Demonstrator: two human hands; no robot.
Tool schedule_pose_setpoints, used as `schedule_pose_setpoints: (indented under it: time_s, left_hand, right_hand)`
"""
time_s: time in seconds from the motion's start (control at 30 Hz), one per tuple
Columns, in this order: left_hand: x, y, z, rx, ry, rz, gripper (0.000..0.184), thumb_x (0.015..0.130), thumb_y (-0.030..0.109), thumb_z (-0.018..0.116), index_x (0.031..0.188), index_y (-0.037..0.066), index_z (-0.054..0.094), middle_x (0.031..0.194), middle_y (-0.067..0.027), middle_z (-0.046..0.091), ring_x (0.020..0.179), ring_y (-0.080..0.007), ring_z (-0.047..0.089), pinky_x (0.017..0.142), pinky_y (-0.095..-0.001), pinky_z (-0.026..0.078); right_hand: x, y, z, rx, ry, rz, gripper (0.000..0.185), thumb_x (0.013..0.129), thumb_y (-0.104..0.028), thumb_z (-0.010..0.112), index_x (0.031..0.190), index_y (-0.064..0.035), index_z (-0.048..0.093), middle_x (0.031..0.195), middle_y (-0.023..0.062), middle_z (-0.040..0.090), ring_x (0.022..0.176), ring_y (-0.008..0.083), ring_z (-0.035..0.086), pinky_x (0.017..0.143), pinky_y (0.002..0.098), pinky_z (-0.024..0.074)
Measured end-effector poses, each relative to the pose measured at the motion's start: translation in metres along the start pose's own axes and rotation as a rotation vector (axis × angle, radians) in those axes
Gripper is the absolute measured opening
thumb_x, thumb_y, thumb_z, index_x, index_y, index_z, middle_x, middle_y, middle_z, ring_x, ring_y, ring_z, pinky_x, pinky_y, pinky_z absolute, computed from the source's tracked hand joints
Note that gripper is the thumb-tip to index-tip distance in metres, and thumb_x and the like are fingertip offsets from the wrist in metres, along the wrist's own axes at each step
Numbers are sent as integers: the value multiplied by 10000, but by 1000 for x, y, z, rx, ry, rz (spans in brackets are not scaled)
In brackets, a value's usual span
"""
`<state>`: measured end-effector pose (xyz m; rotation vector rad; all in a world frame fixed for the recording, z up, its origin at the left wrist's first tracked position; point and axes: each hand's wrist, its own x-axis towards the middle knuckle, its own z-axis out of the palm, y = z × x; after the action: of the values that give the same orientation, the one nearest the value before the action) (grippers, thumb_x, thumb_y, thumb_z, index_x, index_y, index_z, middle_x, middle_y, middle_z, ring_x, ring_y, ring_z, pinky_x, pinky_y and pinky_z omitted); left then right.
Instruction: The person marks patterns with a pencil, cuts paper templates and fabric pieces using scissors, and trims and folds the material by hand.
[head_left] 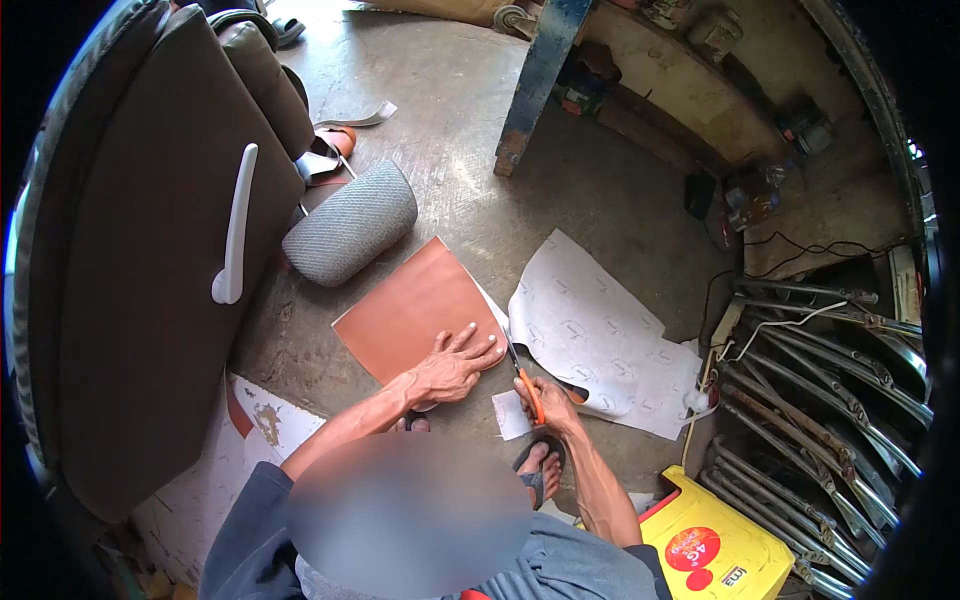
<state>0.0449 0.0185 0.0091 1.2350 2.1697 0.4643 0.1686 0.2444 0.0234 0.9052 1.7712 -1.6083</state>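
My left hand [452,371] lies with spread fingers on a brown-orange sheet of leather-like material [405,313] on the floor, pressing near its right corner. In my right hand [550,402] is a pair of scissors [531,394] with orange handles. Its dark blades point away from me and touch the right edge of the brown sheet, where a pale strip shows along the edge. Just right of the blades lies a large white sheet with printed marks [590,325], part of its edge curled. A small white scrap [511,415] rests below the scissors.
A grey fabric headrest [352,223] stands beyond the brown sheet. At left is a big dark upholstered seat part [165,270] with a white lever [236,225]. Metal frames [815,420] are stacked at right, near a yellow box [715,545]. A blue table leg [540,85] stands ahead.
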Motion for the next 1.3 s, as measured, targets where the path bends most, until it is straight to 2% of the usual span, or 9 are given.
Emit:
schedule_pose_setpoints:
  time_s: [0.17,0.53,0.63,0.83,0.97,1.03,1.17,1.27,1.3]
  left_hand:
    - [-6,-5,-3,-26,-5,48,704,917,145,432,1590,275,269,1663,-65,231,1530,-420,117,1186,-674,112]
    - [-15,-12,-11,-22,-31,119,734,894,100,431,1588,286,279,1666,-43,230,1542,-376,111,1219,-632,87]
    - [-15,-14,-9,-28,-53,140,736,892,101,440,1586,294,288,1666,-42,230,1543,-372,112,1217,-632,89]
    - [-16,-23,-6,-11,-25,191,754,862,107,485,1580,261,313,1661,-56,244,1541,-370,133,1210,-629,114]
    - [-17,-2,13,25,96,20,874,798,173,589,1596,155,236,1653,-132,227,1534,-372,157,1201,-626,136]
    - [-16,15,25,13,204,-132,988,753,217,658,1600,88,167,1647,-187,196,1533,-374,156,1204,-616,127]
    - [-10,39,56,-87,434,-245,970,799,294,681,1586,29,181,1640,-209,194,1535,-364,150,1211,-603,96]
    - [-2,39,72,-103,586,-241,956,816,315,678,1580,12,191,1644,-203,192,1538,-355,146,1217,-587,95]
    - [-4,41,67,-101,571,-248,878,846,260,626,1573,1,209,1637,-205,213,1536,-354,160,1225,-566,95]
  right_hand:
    - [2,7,-3,-62,12,-46,542,872,-539,743,959,-20,613,651,4,559,518,89,529,433,239,418]
    - [3,0,10,-96,-2,-74,494,925,-503,696,1022,-28,605,662,7,570,510,99,534,440,248,432]
    - [6,-2,17,-58,40,-59,601,880,-576,717,994,3,604,659,-3,562,583,99,548,511,257,452]
    - [6,3,23,-23,53,-84,581,882,-567,723,986,-9,599,653,-4,556,532,86,525,459,242,428]
    - [-2,0,26,40,29,-80,567,880,-568,724,966,-22,596,642,-8,552,494,77,512,415,228,405]
    - [-19,-16,32,86,17,-52,461,957,-514,649,956,-55,609,648,-12,537,482,70,495,411,218,409]
    - [-31,-9,51,445,-39,-5,455,964,-536,621,921,-84,592,641,-22,525,472,61,476,404,207,413]
    - [-38,-11,61,541,-40,2,464,941,-537,657,962,-80,587,640,-18,522,462,63,484,393,214,408]
    - [-39,-12,62,531,-37,3,463,944,-538,652,966,-80,581,654,-18,529,472,68,502,405,213,423]
